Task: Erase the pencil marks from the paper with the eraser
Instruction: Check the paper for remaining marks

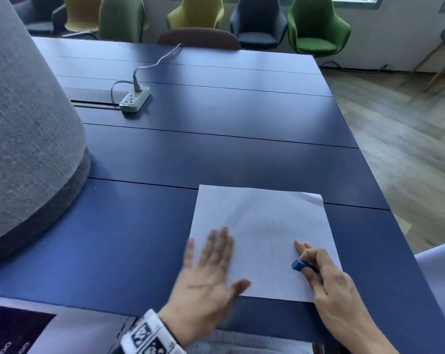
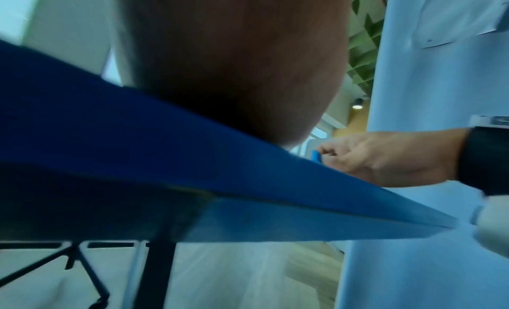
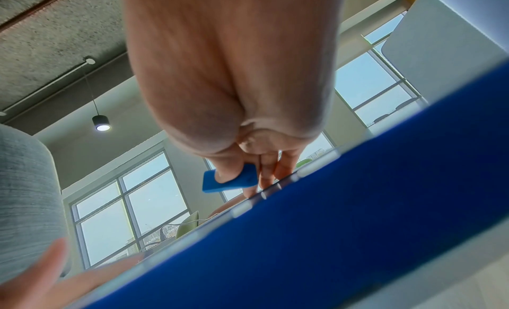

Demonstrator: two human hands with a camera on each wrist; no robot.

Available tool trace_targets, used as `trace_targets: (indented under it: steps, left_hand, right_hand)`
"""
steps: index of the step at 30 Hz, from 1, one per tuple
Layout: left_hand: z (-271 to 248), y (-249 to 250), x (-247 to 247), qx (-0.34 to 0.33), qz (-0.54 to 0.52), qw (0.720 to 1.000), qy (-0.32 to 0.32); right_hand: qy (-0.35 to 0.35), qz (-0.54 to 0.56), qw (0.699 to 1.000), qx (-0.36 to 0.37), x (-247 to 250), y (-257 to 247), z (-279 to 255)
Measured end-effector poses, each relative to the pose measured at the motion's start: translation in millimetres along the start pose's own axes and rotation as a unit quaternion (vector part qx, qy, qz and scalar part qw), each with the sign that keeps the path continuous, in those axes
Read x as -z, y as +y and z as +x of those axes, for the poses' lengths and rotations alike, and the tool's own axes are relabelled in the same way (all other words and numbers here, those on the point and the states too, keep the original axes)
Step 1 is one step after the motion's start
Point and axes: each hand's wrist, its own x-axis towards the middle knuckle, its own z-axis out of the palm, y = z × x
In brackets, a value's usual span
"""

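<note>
Daylight fills the room, coming from large windows (image 3: 129, 207) seen in the right wrist view and at the far wall in the head view. The blue table (image 1: 216, 139) shows soft pale sheen across its far half. The head view is fairly sharp in the centre, but the left hand (image 1: 206, 274) is smeared by motion blur, and the floor at the right edge streaks and bends. Both wrist views are soft, with straight lines curved by the wide lens. A ceiling lamp (image 3: 101, 123) glows. The left wrist view is dim beneath the palm.
</note>
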Motion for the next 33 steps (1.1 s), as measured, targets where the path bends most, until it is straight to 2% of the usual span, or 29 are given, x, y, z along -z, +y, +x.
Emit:
trace_targets:
  steps: [3,4,5,7,8,9,11,15,17,18,21,22,23,27,28,31,33]
  left_hand:
    - [-5,-20,-2,0.087,-0.003,0.994,0.06]
    - [-6,-16,-3,0.083,-0.005,0.993,0.083]
    - [-6,-7,-5,0.045,-0.003,0.994,0.103]
    - [-9,20,-14,-0.078,0.014,0.99,0.116]
    - [-11,33,-17,-0.126,0.025,0.986,0.105]
    - [-13,40,-17,-0.147,0.034,0.985,0.087]
    - [-12,30,-14,-0.114,0.034,0.99,0.075]
    - [-9,-26,-8,0.035,0.045,0.994,0.095]
    - [-10,-35,-4,0.074,0.036,0.992,0.099]
    - [-11,-30,-5,0.052,0.035,0.992,0.109]
    - [-20,-1,-11,-0.09,0.043,0.99,0.1]
    - [-22,3,-12,-0.1,0.051,0.99,0.082]
    - [-23,0,-11,-0.083,0.062,0.992,0.075]
    - [-22,-36,-5,0.063,0.054,0.993,0.082]
    - [-23,-38,-4,0.065,0.051,0.993,0.085]
    - [-30,-22,-6,-0.044,0.067,0.995,0.06]
    - [-33,-19,-5,-0.047,0.068,0.996,0.03]
  right_hand:
    - [0.004,-0.001,1.0,-0.001,-2,1,-1]
    - [0.004,-0.003,1.0,-0.001,-2,1,-1]
    - [0.005,-0.004,1.0,0.0,-1,0,-1]
    - [0.005,-0.003,1.0,0.002,0,-1,-1]
    - [0.005,-0.006,1.0,0.003,1,-1,-1]
    - [0.003,-0.01,1.0,0.006,1,-1,0]
    - [0.0,-0.01,1.0,0.008,0,-2,0]
    - [-0.005,-0.011,1.0,0.007,-2,-2,-1]
    - [-0.002,-0.012,1.0,0.007,-3,-1,-1]
    - [-0.001,-0.011,1.0,0.007,-2,0,-1]
    - [-0.004,-0.003,1.0,0.01,-1,-1,-1]
    - [-0.006,0.0,1.0,0.01,0,-1,-2]
    - [-0.006,0.003,1.0,0.011,0,-2,-2]
    - [-0.004,-0.013,1.0,0.015,-2,2,-2]
    - [-0.004,-0.02,1.0,0.016,-3,3,-2]
    - [-0.002,-0.029,0.999,0.023,-4,6,-2]
    - [-0.002,-0.026,0.999,0.023,-4,6,-2]
